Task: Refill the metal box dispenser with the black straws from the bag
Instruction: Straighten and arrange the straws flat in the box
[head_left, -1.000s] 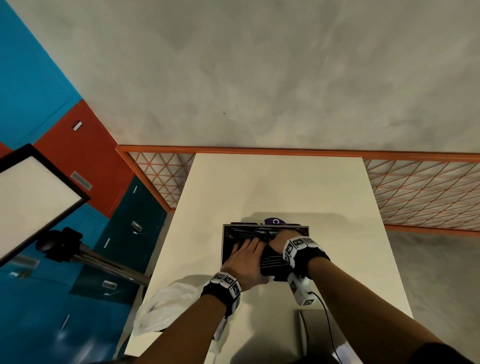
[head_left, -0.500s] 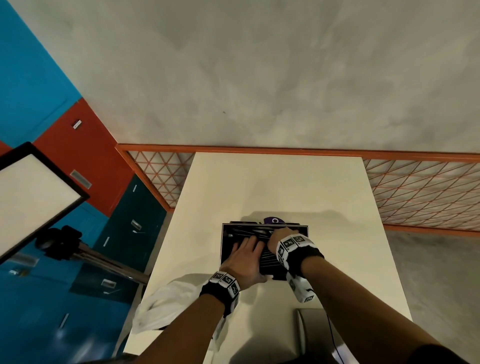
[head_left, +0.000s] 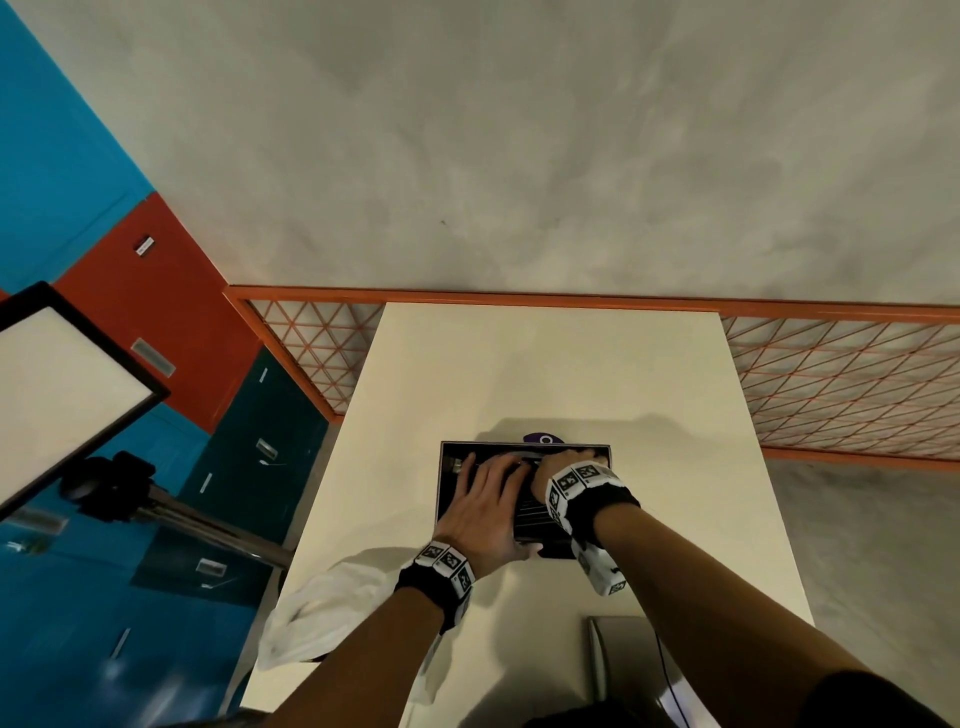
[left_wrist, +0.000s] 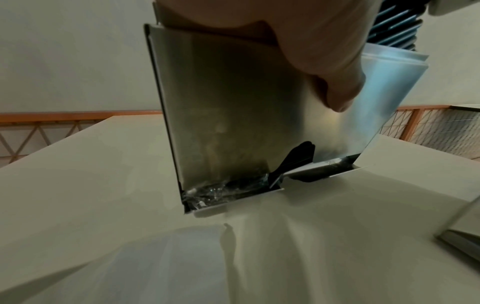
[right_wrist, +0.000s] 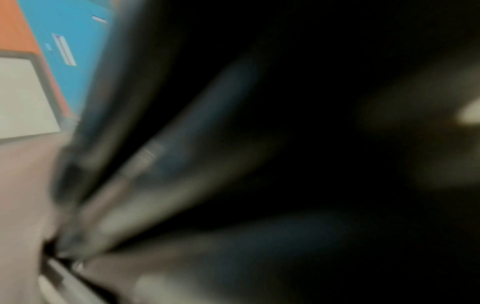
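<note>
The open-topped metal box dispenser (head_left: 442, 486) stands mid-table with black straws (head_left: 531, 512) lying across its inside. My left hand (head_left: 488, 499) lies flat over the left of the opening, fingers spread on the straws. Its thumb (left_wrist: 335, 82) rests against the box's shiny front wall (left_wrist: 233, 113). My right hand (head_left: 563, 465) reaches into the far right of the box, and its fingers are hidden under the hand. The right wrist view is dark and blurred, with straws (right_wrist: 161, 164) close up. More black straws (left_wrist: 233, 190) show in the slot at the box's foot.
A crumpled white bag (head_left: 332, 608) hangs over the table's near left edge. A flat metal lid (head_left: 623, 670) lies near the front right. A small purple object (head_left: 543, 439) sits just behind the box. An orange mesh railing (head_left: 831, 384) borders the table's far side.
My right hand has slid away from me, from the near side of the box towards its far right corner. My left hand has stayed flat on the straws.
</note>
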